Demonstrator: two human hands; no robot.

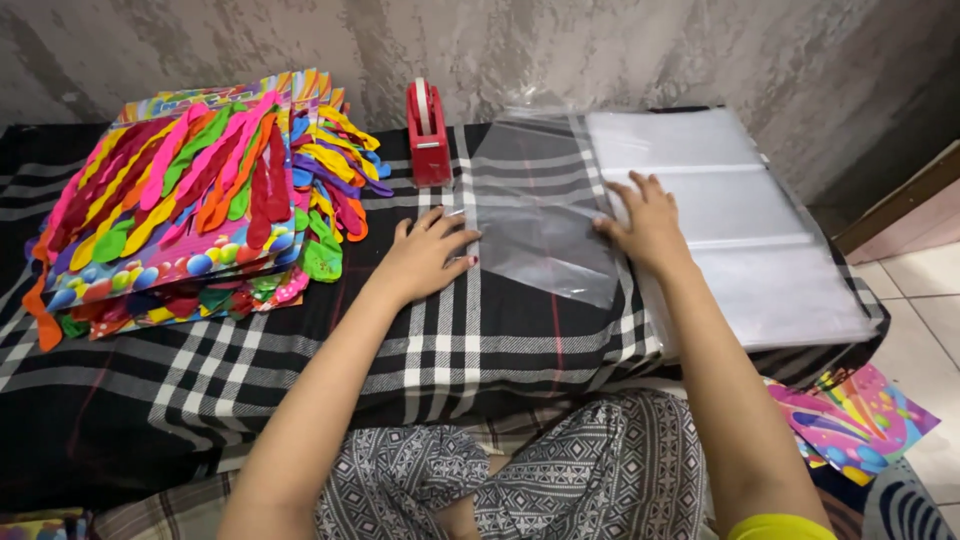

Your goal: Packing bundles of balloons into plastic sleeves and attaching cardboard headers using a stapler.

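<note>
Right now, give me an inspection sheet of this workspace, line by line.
Surface: black and white plaid cloth over a low table.
Job's things: clear bag lying flat; stack of clear bags to its right.
Clutter: pile of balloon cards at left; red tape dispenser at the back.
Grippers: left hand flat at the bag's left edge; right hand pressing its right edge.
Cables: nothing seen.
Surroundings: grey wall; tiled floor; colourful card on the floor.

Colourful card under table edge, partly hidden.
</note>
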